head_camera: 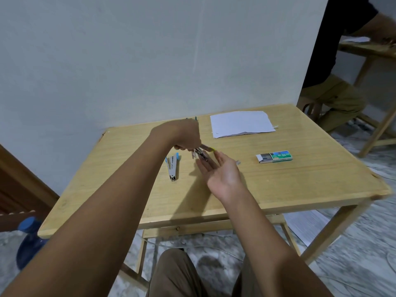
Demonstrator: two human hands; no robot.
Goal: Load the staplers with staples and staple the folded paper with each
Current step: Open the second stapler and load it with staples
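Note:
My left hand (184, 135) grips a small metal stapler with yellow-green trim (202, 152), held a little above the wooden table (300, 185) with its top hinged up. My right hand (220, 170) is palm up just right of that stapler, fingers spread and touching its front end. A second stapler with blue trim (172, 167) lies flat on the table to the left. The folded white paper (242, 123) lies at the table's far edge. A green box of staples (274, 157) lies slid partly out of its sleeve, at the right. A short strip of staples (237, 162) lies beside my right fingers.
A white wall stands right behind the table. A blue bottle (29, 239) stands on the floor at the left. Another person (334, 82) sits at a second wooden table at the far right. Loose paper (306, 226) lies on the floor under the table's right side.

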